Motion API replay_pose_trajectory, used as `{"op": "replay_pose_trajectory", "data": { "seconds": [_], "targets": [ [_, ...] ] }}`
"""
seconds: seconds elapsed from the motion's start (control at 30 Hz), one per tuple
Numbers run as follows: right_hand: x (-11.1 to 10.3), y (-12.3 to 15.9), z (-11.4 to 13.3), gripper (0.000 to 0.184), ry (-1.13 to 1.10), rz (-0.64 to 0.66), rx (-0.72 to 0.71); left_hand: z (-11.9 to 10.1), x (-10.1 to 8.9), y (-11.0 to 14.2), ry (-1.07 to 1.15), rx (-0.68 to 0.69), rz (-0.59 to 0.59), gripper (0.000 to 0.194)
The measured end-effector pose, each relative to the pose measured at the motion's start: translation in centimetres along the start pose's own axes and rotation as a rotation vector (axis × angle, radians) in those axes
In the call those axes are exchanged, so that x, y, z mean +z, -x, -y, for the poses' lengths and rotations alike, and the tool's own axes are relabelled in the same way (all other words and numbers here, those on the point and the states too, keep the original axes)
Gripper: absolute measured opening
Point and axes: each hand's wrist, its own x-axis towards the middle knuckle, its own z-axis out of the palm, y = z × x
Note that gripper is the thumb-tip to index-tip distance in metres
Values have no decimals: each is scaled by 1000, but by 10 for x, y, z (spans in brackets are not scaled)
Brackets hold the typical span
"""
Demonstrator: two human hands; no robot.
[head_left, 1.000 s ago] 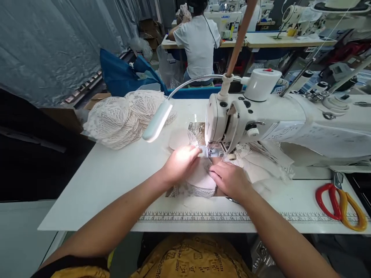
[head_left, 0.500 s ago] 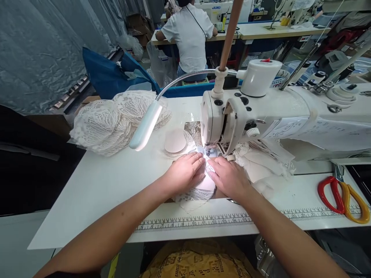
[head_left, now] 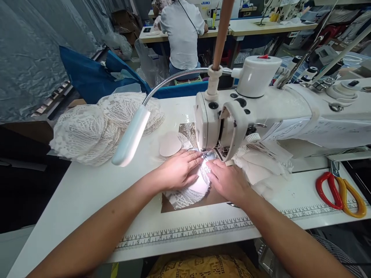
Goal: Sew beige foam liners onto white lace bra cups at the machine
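The bench (head_left: 87,208) carried a sewing machine (head_left: 261,102) and, left, a lace pile (head_left: 81,133) partly hidden by the lamp (head_left: 131,135). Scissors (head_left: 333,191) lay right. The left hand (head_left: 180,169), fingers extended, lay on lace-edged fabric (head_left: 187,197) near the needle; the right hand (head_left: 228,180) touched its edge, whether pinching I couldn't tell.

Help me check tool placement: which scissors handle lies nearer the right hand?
The red handle, leftmost of the two in view; the yellow handle sits beyond it, farther from the right hand.

My rounded white cloth piece (head_left: 184,199) is textured, openwork lace; my long white sewing machine (head_left: 276,104) looks smooth, glossy.
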Motion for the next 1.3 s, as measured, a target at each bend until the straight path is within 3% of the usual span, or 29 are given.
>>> {"op": "replay_pose_trajectory", "data": {
  "seconds": [0.2,0.63,1.0,1.3],
  "targets": [
    [2,2,-4,37,-60,-21,24,-11,3,3,-71,73,-77,31],
    [13,5,-7,33,2,-179,-163,-11,18,8,39,69,-198,31],
    [17,0,-5,37,71,-176,-66,-4,19,5,22,29,-255,31],
    [11,2,-3,36,84,-190,-141,0,24,4,45,173,-283,27]
  ]
}}
